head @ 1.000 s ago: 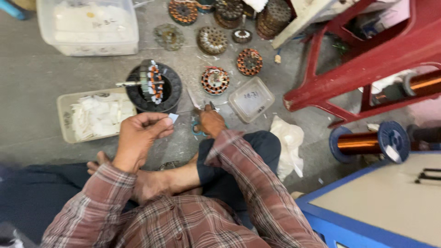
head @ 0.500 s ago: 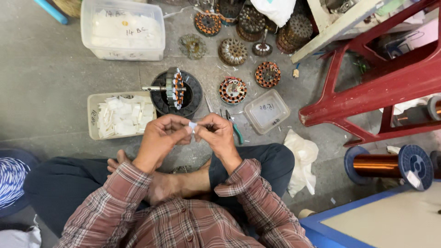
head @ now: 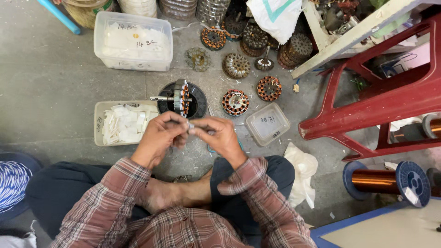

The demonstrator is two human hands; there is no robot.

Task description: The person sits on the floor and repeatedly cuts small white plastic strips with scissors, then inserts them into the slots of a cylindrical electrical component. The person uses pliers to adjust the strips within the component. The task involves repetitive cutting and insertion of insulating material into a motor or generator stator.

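Pinching a small white insulation slip [head: 189, 125] between both hands, left hand [head: 158, 138] and right hand [head: 220, 137] closed fingertip-tight (apparently folding it), just before the wound stator [head: 182, 97]; seating it needs care.

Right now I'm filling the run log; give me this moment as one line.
left hand + right hand: pinch small white piece together | stator on stand: just beyond hands | tray of white slips: beside left hand

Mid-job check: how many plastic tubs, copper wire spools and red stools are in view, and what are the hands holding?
Tubs: 3
Copper spools: 2, one cut off by the edge
Red stool: 1
White piece, pinched between left hand and right hand: 1
Total: 7
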